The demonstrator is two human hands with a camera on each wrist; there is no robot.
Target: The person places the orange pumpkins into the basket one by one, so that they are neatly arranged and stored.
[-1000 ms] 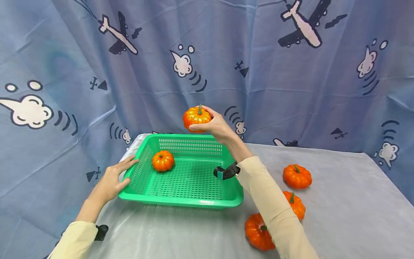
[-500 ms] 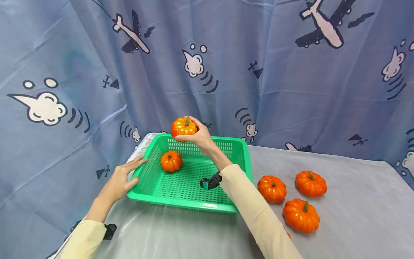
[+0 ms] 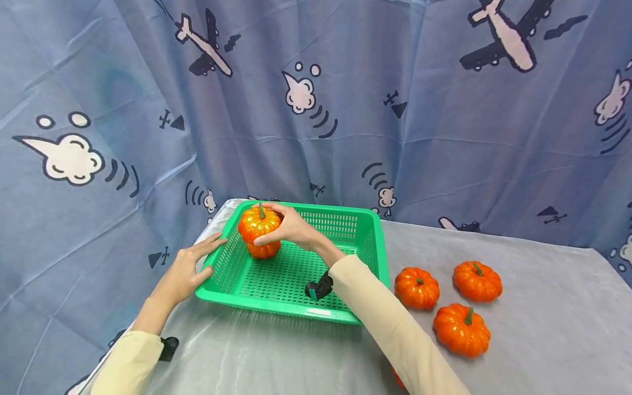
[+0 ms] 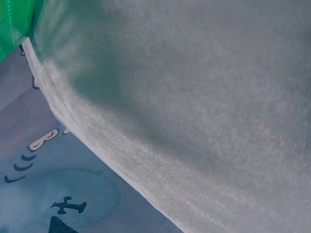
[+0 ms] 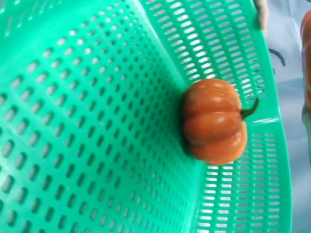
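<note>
My right hand (image 3: 291, 228) grips an orange pumpkin (image 3: 258, 222) by its side, thumb in front and fingers behind, over the left part of the green basket (image 3: 276, 311). Below it a second pumpkin (image 3: 264, 250) sits in the basket, partly hidden in the head view; the right wrist view shows this pumpkin (image 5: 214, 121) against the basket wall. My left hand (image 3: 181, 273) rests on the basket's left rim, thumb and fingers spread. In the left wrist view only a corner of the basket (image 4: 14, 22) appears, without the hand.
Right of the basket, three pumpkins (image 3: 417, 288) (image 3: 477, 281) (image 3: 462, 330) stand on the pale-covered table (image 3: 543, 307). A sliver of another pumpkin (image 3: 398, 378) shows beside the right sleeve. A blue patterned curtain (image 3: 345, 109) hangs behind the table.
My right hand has moved left and down with its pumpkin, from above the back rim to over the other pumpkin. The left hand has stayed on the rim, while the head view has shifted.
</note>
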